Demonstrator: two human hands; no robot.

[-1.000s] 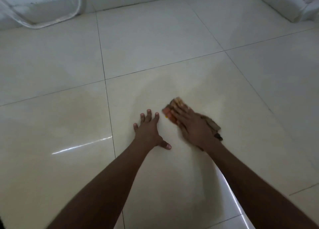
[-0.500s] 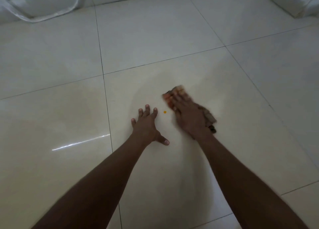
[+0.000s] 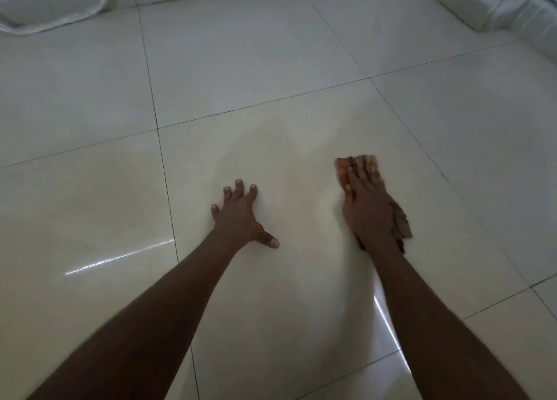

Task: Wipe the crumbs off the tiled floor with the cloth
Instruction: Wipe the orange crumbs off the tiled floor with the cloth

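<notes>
The right hand (image 3: 369, 216) lies flat on the cloth (image 3: 366, 166), fingers stretched forward and pressing it against the tiled floor (image 3: 271, 104); the grip is a flat-palmed press, not a clenched one, with the cloth pinned beneath it. The cloth's orange and tan end shows past the fingertips, and a brownish fold sticks out by the wrist. Compared with half a second ago, this hand and the cloth have slid away from the left hand, toward the right grout line of the same large tile, so a wide bare strip of floor now separates the two hands. The small orange crumb that lay between them earlier is no longer visible. The left hand (image 3: 238, 216) has stayed where it was, released and holding nothing, fingers spread and palm braced on the tile near its left grout line. A clear plastic bag (image 3: 45, 2) sits at the far left edge of the floor.
</notes>
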